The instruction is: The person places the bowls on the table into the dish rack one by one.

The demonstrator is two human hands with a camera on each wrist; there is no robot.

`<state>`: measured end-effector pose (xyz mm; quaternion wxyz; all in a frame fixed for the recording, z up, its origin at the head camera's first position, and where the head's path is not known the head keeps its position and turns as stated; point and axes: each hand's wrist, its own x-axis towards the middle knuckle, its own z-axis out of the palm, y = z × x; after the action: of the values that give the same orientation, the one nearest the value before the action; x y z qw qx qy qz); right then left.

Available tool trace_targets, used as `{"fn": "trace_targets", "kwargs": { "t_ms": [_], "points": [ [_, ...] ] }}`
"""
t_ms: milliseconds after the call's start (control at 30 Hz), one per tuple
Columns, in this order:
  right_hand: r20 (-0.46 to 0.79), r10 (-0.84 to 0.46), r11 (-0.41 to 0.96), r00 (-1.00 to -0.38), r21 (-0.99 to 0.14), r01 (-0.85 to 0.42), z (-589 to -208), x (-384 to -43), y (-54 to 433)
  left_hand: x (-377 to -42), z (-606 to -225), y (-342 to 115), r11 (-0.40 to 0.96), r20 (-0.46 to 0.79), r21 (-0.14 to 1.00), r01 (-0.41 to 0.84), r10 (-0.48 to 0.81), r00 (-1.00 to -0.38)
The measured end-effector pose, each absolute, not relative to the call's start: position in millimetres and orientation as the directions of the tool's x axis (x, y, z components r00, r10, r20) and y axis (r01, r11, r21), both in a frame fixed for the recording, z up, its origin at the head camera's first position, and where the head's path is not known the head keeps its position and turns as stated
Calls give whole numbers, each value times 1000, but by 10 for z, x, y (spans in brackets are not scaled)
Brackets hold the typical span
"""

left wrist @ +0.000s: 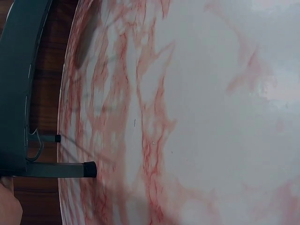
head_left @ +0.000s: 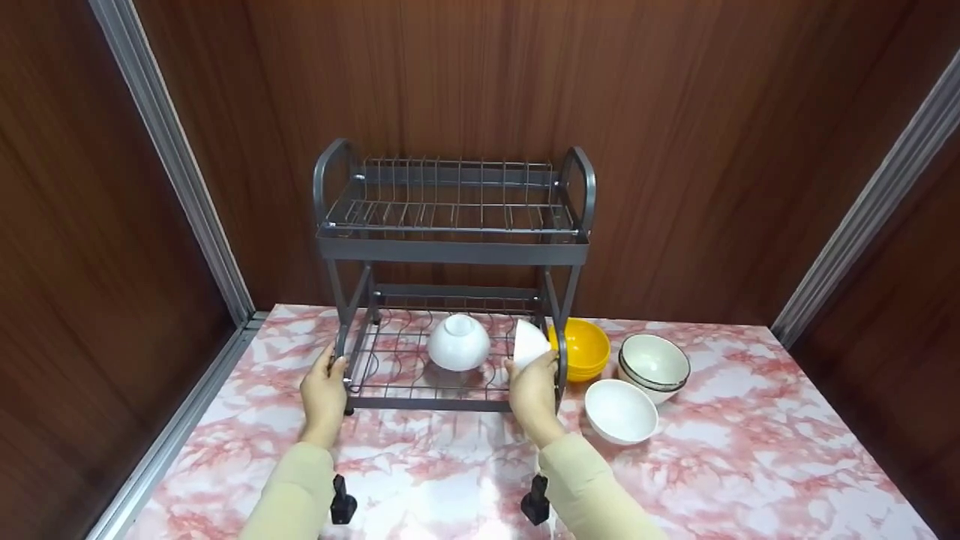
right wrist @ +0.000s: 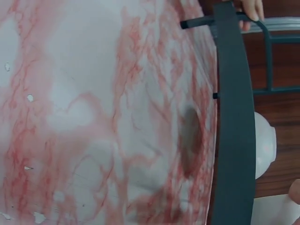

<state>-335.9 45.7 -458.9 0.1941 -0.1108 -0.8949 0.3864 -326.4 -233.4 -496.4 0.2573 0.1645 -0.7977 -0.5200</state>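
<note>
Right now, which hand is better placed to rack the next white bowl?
Probably the right hand: it holds the tilted white bowl at the lower right of the dish rack, while the left hand grips its opposite side.

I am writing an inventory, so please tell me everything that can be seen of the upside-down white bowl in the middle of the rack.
The white bowl is round and plain, with a smooth, slightly glossy surface that looks like ceramic. It is upside down: its narrow foot ring faces up and its wide opening faces down, so the inside is hidden. It sits near the middle of the wire lower tier of the dark gray dish rack. Only this tier appears to touch it.
</note>
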Motion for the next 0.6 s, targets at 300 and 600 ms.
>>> {"fn": "trace_targets", "kwargs": {
  "t_ms": [300, 600],
  "points": [
    [382, 377, 794, -844, -603, 81, -4921, -3720, 457, -3287, -4958, -2342, 379, 219, 925, 0, -533, -817],
    [401, 347, 830, -848, -552, 78, -5032, -3794, 570, -3273, -4959, -2337, 378, 211, 926, -6, -528, -823]
  ]
}}
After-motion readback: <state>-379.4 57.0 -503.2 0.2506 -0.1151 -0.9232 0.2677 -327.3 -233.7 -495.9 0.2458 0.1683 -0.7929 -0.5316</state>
